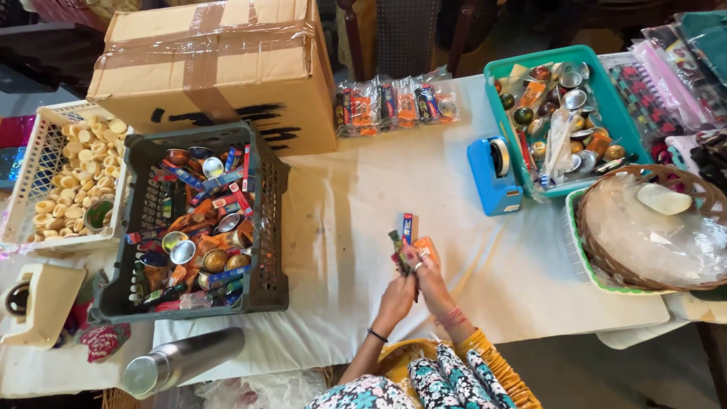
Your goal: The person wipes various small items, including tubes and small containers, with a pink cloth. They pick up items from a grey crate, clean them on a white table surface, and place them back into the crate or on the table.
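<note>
Both my hands meet over the white tablecloth (485, 265) near its front edge. My left hand (395, 297), with a thin black band on the wrist, grips from below a small bundle of items (409, 242): a blue and red stick packet, an orange packet and a dark green piece. My right hand (429, 274), with a ring and red bangles, closes on the same bundle from the right. The dark grey crate (265, 220) of similar packets and small metal cups stands to the left of my hands.
A taped cardboard box (219, 68) stands behind the crate. A white basket of small pale cups (45, 163) is far left. A blue tape dispenser (492, 174), a teal tray (617, 113), a wicker basket (681, 182), filled clear packets (394, 102) and a steel flask (182, 362) surround the cloth.
</note>
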